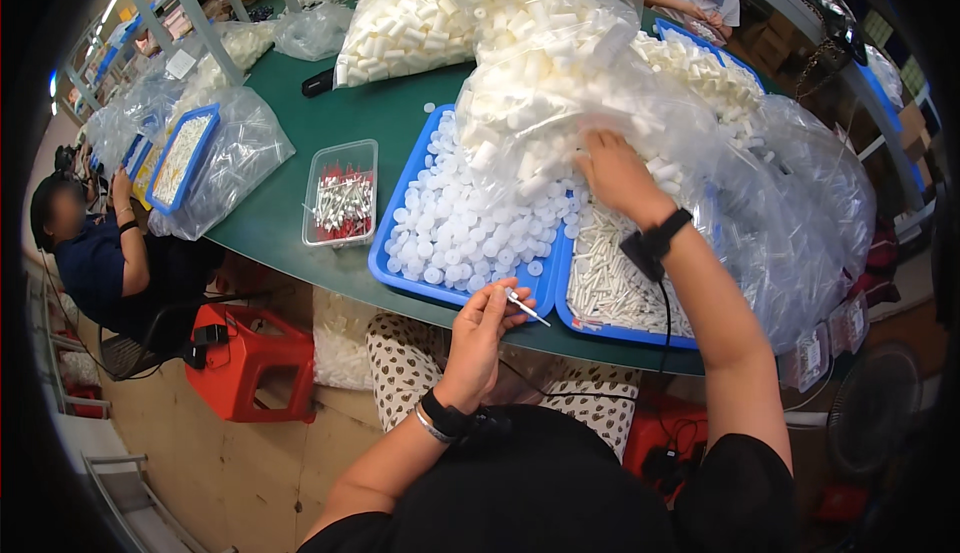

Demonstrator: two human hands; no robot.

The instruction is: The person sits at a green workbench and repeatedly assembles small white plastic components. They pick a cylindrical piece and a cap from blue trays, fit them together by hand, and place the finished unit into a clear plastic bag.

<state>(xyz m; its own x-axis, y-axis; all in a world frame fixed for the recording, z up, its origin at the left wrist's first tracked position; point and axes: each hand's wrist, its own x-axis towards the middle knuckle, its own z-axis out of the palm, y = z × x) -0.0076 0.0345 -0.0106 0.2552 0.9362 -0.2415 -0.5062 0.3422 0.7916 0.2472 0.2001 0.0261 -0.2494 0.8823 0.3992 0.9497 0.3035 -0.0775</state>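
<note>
My left hand (482, 338) is closed in a pinch on a thin white stick-like part (528, 307) with a narrow pointed end, just over the table's front edge. My right hand (622, 181) reaches forward to a large clear plastic bag (560, 43) full of short white cylinders. Its fingers look stretched out and apart among the cylinders, with the tips blurred. Under the bag's mouth, a blue tray (375, 253) holds many translucent white round caps (450, 238). Beside it a second blue tray (620, 334) contains many thin white sticks (610, 278), below my right forearm.
A clear plastic box (305, 208) of red and white small parts stands left of the trays on the green table (270, 223). Clear bags (790, 223) bulge at the right. Another person (105, 268) sits at the left near a red stool (250, 358). A cable hangs from my right wrist.
</note>
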